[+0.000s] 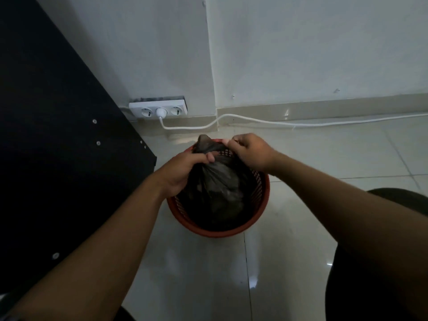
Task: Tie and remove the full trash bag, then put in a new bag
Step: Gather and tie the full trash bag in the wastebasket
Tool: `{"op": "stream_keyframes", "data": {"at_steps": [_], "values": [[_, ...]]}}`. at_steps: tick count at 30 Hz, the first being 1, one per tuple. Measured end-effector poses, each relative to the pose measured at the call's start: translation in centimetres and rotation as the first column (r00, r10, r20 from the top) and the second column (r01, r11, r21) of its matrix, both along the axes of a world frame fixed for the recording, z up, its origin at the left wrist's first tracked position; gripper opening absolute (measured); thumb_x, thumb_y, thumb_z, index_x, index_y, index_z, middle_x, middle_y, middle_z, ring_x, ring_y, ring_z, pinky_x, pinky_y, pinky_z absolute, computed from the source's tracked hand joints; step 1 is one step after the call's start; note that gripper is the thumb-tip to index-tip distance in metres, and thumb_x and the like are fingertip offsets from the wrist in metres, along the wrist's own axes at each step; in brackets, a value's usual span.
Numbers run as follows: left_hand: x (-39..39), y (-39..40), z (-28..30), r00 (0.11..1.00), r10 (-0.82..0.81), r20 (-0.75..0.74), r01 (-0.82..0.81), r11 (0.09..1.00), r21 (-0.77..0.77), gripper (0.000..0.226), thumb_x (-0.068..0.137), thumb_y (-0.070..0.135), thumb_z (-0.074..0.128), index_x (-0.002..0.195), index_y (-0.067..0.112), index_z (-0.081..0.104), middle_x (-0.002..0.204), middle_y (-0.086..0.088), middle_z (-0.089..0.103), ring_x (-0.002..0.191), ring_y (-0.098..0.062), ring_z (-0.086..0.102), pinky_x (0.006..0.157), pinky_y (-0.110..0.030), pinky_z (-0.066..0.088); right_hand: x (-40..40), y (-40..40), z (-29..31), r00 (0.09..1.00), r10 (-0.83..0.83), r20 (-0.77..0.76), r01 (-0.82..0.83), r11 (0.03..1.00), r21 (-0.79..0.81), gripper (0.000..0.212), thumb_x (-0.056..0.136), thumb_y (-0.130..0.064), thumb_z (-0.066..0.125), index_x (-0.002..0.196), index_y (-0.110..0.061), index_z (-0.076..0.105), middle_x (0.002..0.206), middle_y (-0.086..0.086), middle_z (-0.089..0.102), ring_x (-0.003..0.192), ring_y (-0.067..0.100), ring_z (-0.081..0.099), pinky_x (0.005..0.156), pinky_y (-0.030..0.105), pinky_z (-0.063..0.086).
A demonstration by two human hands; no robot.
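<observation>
Forearms fill the near view, both reaching down to the red basket (262, 188) on the floor tiles — and we are right in the tying step. Inside the basket sits the black trash bag (217, 181), bulging, its top drawn up above the rim on the wall side.

Our left hand (183, 172), over the basket's left rim, has its grip wrapped tight around the gathered neck of the bag, fingers (210, 157) curled over the plastic. Our right hand (250, 151), above the far-right rim, is pinched closed on a stretch of the bag's mouth, pulling it across; one loose ear of plastic pokes up beyond the basket's far edge. No knot that we can make out yet, so the bag reads as bunched, not tied.

Next, we judge, the two held ends need crossing and cinching, and thin film like this calls for a firm, even pull rather than a jerk. Only then does the lift out come, and the fresh liner — none in sight around the basket.

Behind the basket, a white power strip (158, 109) lies by the wall.
</observation>
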State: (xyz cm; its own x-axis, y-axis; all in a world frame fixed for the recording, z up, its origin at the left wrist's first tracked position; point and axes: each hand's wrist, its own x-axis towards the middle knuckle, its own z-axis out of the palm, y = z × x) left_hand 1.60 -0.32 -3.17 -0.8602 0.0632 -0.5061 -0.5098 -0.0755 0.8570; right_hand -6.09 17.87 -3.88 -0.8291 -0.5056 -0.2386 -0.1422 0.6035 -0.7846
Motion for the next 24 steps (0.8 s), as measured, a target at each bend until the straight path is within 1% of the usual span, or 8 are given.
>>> {"op": "stream_keyframes", "data": {"at_steps": [4, 8, 12, 15, 17, 19, 21, 24], "values": [[-0.1, -0.1, 0.0, 0.998, 0.027, 0.060, -0.040, 0.973, 0.227, 0.013, 0.087, 0.013, 0.058, 0.093, 0.015, 0.069, 0.099, -0.008, 0.070, 0.098, -0.023, 0.065, 0.095, -0.035, 0.049, 1.8, -0.6, -1.5, 0.937, 0.105, -0.332, -0.068, 0.990, 0.120, 0.035, 0.104, -0.042, 0.040, 0.096, -0.021, 0.067, 0.094, 0.006, 0.069, 0.091, 0.029, 0.062, 0.077, 0.038, 0.047], [-0.2, 0.8, -0.5, 0.993, 0.096, 0.067, -0.109, 0.968, 0.224, 0.029, 0.099, 0.011, 0.047, 0.120, 0.019, 0.066, 0.107, 0.000, 0.075, 0.098, -0.013, 0.071, 0.089, -0.026, 0.052, 1.8, -0.3, -1.3, 0.881, 0.273, -0.387, -0.179, 0.948, 0.262, 0.040, 0.105, -0.042, 0.032, 0.133, -0.026, 0.055, 0.131, 0.005, 0.062, 0.114, 0.028, 0.059, 0.090, 0.038, 0.046], [-0.1, 1.4, -0.8, 0.999, 0.049, 0.019, -0.046, 0.990, -0.135, 0.035, 0.092, 0.012, 0.060, 0.125, 0.020, 0.068, 0.115, -0.007, 0.073, 0.105, -0.018, 0.069, 0.090, -0.027, 0.053, 1.7, 0.6, -0.7, 0.819, 0.387, -0.424, -0.281, 0.914, 0.291, 0.039, 0.105, -0.042, 0.031, 0.122, -0.024, 0.061, 0.133, 0.001, 0.061, 0.114, 0.026, 0.060, 0.090, 0.035, 0.047], [0.1, 2.2, -0.7, 0.998, -0.027, -0.054, 0.002, 0.909, -0.416, 0.035, 0.085, 0.022, 0.069, 0.121, 0.021, 0.067, 0.107, -0.003, 0.072, 0.098, -0.016, 0.068, 0.082, -0.025, 0.055, 1.7, 0.3, -0.6, 0.820, 0.334, -0.464, -0.261, 0.941, 0.214, 0.039, 0.102, -0.044, 0.038, 0.096, -0.018, 0.066, 0.098, 0.000, 0.063, 0.092, 0.023, 0.061, 0.082, 0.039, 0.050], [0.4, 2.8, -0.9, 0.987, -0.106, -0.123, 0.034, 0.874, -0.486, 0.043, 0.077, 0.038, 0.070, 0.120, 0.032, 0.064, 0.112, 0.003, 0.070, 0.104, -0.015, 0.066, 0.090, -0.030, 0.054, 1.5, -0.4, -0.4, 0.927, 0.155, -0.343, -0.149, 0.988, 0.042, 0.047, 0.097, -0.049, 0.048, 0.073, -0.012, 0.062, 0.082, 0.000, 0.058, 0.078, 0.019, 0.059, 0.076, 0.040, 0.050], [0.6, 3.2, -1.2, 0.984, -0.111, -0.140, 0.030, 0.877, -0.479, 0.047, 0.078, 0.048, 0.068, 0.123, 0.035, 0.062, 0.118, 0.005, 0.069, 0.110, -0.014, 0.064, 0.098, -0.034, 0.051, 1.5, -1.0, 0.7, 0.999, -0.025, 0.025, 0.030, 0.974, -0.225, 0.053, 0.095, -0.054, 0.050, 0.064, -0.012, 0.061, 0.077, 0.003, 0.063, 0.076, 0.017, 0.062, 0.082, 0.041, 0.049], [0.8, 3.4, -1.3, 0.992, -0.055, -0.116, -0.002, 0.898, -0.441, 0.032, 0.090, 0.041, 0.066, 0.118, 0.027, 0.067, 0.116, 0.003, 0.070, 0.110, -0.015, 0.063, 0.099, -0.031, 0.049, 1.3, -1.4, 1.6, 0.914, -0.066, 0.400, 0.233, 0.892, -0.386, 0.052, 0.099, -0.049, 0.040, 0.073, -0.016, 0.070, 0.087, 0.002, 0.072, 0.086, 0.014, 0.064, 0.086, 0.038, 0.046], [1.0, 3.4, -1.2, 0.998, -0.003, -0.055, -0.015, 0.945, -0.327, 0.015, 0.093, 0.029, 0.064, 0.085, 0.025, 0.076, 0.102, 0.002, 0.074, 0.107, -0.018, 0.066, 0.101, -0.035, 0.049, 1.1, -1.3, 1.5, 0.822, -0.027, 0.569, 0.330, 0.836, -0.438, 0.032, 0.098, -0.020, 0.038, 0.087, -0.015, 0.068, 0.099, 0.003, 0.071, 0.085, 0.013, 0.063, 0.070, 0.024, 0.049]]}}
